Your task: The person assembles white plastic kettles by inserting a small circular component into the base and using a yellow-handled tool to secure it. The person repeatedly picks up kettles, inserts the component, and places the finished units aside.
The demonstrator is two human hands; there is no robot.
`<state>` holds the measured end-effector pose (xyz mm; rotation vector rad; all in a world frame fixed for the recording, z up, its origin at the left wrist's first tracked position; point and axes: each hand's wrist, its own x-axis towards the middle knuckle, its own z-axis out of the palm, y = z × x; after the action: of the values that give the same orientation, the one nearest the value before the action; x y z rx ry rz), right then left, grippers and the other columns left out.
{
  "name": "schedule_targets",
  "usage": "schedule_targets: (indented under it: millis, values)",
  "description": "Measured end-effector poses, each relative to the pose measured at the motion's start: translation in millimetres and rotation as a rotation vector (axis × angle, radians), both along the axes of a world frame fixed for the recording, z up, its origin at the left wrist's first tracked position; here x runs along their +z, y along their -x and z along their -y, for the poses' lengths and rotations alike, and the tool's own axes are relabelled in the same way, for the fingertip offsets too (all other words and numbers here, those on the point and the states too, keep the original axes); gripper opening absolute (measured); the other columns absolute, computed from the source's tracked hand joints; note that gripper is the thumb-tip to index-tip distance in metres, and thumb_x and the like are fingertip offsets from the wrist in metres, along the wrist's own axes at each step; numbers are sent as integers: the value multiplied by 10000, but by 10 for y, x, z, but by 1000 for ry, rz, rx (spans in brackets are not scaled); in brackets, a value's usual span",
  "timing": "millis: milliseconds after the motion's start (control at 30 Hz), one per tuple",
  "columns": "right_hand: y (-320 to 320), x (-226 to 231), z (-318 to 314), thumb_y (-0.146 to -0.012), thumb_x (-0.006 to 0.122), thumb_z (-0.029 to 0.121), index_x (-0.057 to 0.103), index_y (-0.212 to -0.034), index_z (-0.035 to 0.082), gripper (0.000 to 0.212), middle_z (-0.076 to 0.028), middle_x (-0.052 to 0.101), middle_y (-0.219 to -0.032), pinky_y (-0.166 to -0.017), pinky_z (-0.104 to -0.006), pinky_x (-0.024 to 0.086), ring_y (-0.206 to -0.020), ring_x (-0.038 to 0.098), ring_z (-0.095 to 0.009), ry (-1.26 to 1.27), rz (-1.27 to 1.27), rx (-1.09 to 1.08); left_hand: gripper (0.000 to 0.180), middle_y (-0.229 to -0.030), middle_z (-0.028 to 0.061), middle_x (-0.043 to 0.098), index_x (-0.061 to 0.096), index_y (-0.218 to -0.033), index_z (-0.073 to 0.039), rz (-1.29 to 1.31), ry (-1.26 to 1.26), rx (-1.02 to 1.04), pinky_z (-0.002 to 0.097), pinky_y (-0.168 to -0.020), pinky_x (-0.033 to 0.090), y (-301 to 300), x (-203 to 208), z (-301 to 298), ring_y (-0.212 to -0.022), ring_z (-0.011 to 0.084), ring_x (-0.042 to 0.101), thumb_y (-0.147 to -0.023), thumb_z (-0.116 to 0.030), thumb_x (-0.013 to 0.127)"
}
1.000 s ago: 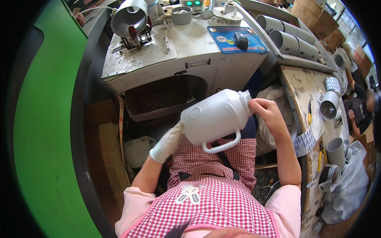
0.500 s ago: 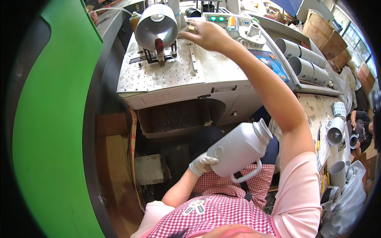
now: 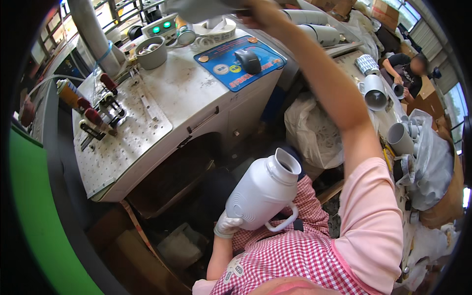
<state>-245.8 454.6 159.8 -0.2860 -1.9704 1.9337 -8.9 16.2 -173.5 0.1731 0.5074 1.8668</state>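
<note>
My left hand [image 3: 227, 225], in a white glove, grips the lower end of a pale grey plastic jug [image 3: 263, 189] with a spout and a loop handle. The jug lies tilted over my lap, its open mouth facing up and right. My bare right hand [image 3: 258, 14] is stretched far forward at the top edge, closed on a grey cylinder [image 3: 199, 9]. That piece is smeared by motion and partly cut off by the frame. A clamp fixture [image 3: 104, 117] with red handles stands on the perforated plate [image 3: 142, 142] at the left.
On the white machine bench are a grey bowl [image 3: 151, 53], a tape roll [image 3: 216, 32] and a mouse [image 3: 247, 61] on a blue pad [image 3: 223, 61]. Grey cylinders [image 3: 319, 34] lie behind. A plastic bag [image 3: 314, 130] and a side table flank my right; another person [image 3: 405, 73] sits beyond.
The grey cylinder has come off the clamp fixture and is now in my right hand, farther right over the bench. My view has turned right. The left hand keeps its hold on the jug.
</note>
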Motion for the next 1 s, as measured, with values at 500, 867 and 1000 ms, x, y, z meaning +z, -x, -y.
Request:
schedule_targets:
  millis: [500, 867, 1000]
  values:
    - [-1056, -759, -2973, -968, 510, 194, 628, -879, -4, 247, -74, 675, -683, -401, -273, 393, -489, 566, -105, -512, 422, -842, 984, -1469, 128, 566, 412, -1525, 46, 60, 163, -56, 417, -1163, 385, 48, 30, -94, -1355, 264, 532, -670, -97, 878]
    - [-503, -1682, -2915, -1011, 421, 181, 618, -1293, -72, 427, -275, 739, -970, -798, -536, 591, -887, 748, -410, -1455, 704, -963, 943, -1468, 173, 571, 412, -1511, 85, 87, 284, -53, 433, -1120, 443, 88, 15, -141, -1306, 303, 582, -686, -106, 825]
    - [-307, -1803, -3006, -1042, 402, 269, 598, -1267, -162, 524, -309, 730, -952, -844, -525, 582, -938, 746, -411, -1480, 841, -891, 935, -1469, 175, 568, 409, -1512, 87, 96, 300, -66, 432, -1120, 445, 88, 1, -172, -1307, 304, 581, -692, -106, 813]
